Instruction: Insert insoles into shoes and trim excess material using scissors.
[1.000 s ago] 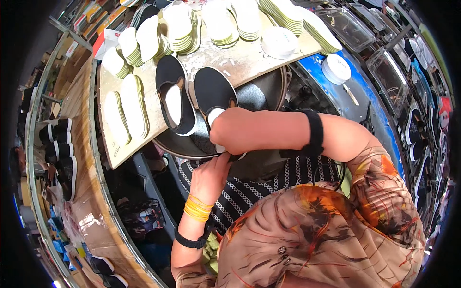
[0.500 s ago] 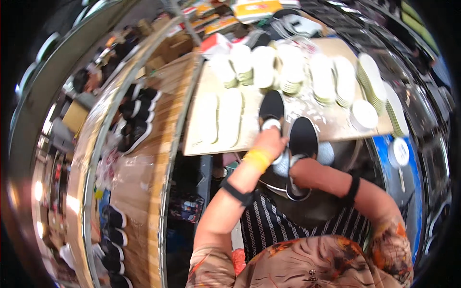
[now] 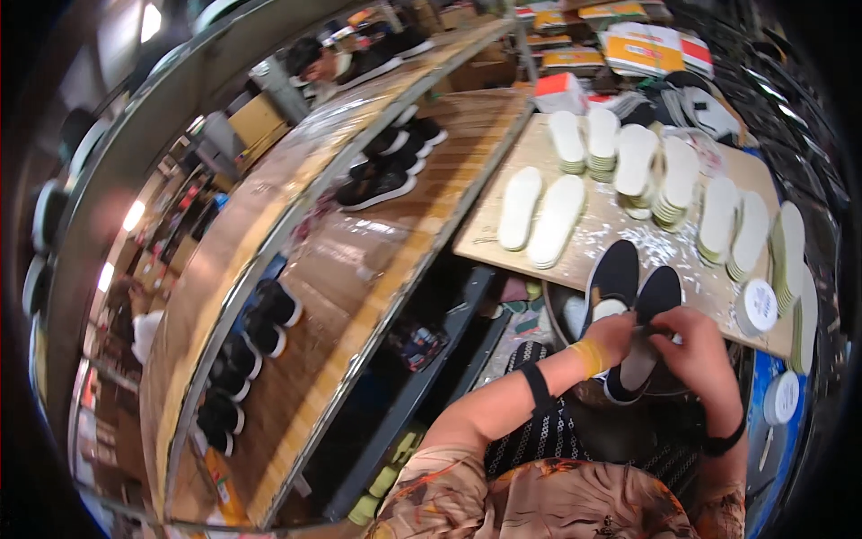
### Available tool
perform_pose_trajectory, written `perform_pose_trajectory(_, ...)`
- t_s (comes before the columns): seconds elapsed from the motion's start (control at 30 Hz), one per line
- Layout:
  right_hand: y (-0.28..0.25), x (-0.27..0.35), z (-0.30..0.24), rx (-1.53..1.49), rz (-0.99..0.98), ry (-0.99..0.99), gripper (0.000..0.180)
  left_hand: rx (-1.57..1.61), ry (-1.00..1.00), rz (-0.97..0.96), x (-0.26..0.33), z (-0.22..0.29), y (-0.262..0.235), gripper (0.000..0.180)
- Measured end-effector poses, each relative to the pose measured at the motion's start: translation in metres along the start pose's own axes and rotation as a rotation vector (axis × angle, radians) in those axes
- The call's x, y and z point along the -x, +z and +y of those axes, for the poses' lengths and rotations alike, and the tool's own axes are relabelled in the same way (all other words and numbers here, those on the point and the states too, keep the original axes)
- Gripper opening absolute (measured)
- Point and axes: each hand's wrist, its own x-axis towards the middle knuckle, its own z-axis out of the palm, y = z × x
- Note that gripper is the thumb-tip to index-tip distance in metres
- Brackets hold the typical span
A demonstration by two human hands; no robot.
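Observation:
Two black slip-on shoes with white soles lie side by side at the table's near edge, the left shoe [image 3: 613, 269] and the right shoe [image 3: 660, 289]. Something white shows in the left shoe's opening. My left hand [image 3: 612, 338], with a yellow band at its wrist, is closed on the shoes where they meet. At the right shoe's opening my right hand [image 3: 690, 341] pinches the edge with thumb and fingers. The grey inside of that shoe is seen below the fingertips. My fingers partly cover both openings.
Stacks of white insoles [image 3: 680, 171] stand across the wooden table [image 3: 485, 235], with white scraps among them. A round white tub [image 3: 756, 307] sits at its right edge, another white lid [image 3: 781, 398] below on blue. Shelves [image 3: 359, 269] with black shoes run along the left.
My view has swung left, so table and shoes appear farther right. My right hand has come up to the right shoe's opening, and the two shoes are closer together.

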Motion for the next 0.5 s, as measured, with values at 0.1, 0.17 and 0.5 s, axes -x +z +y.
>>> perform_pose_trajectory(0.1,-0.024,0.004,-0.011,-0.044,0.168,-0.166,0.016,0.021,0.04,0.035,0.036,-0.001,-0.053,0.02)
perform_pose_trajectory(0.17,-0.032,0.006,-0.014,-0.123,0.236,-0.195,0.014,0.09,0.058,0.129,0.097,0.001,-0.116,0.021)
perform_pose_trajectory(0.5,0.026,-0.006,-0.068,-0.058,-0.063,-0.468,0.012,-0.623,-0.719,0.603,0.451,-0.034,-0.45,0.022)
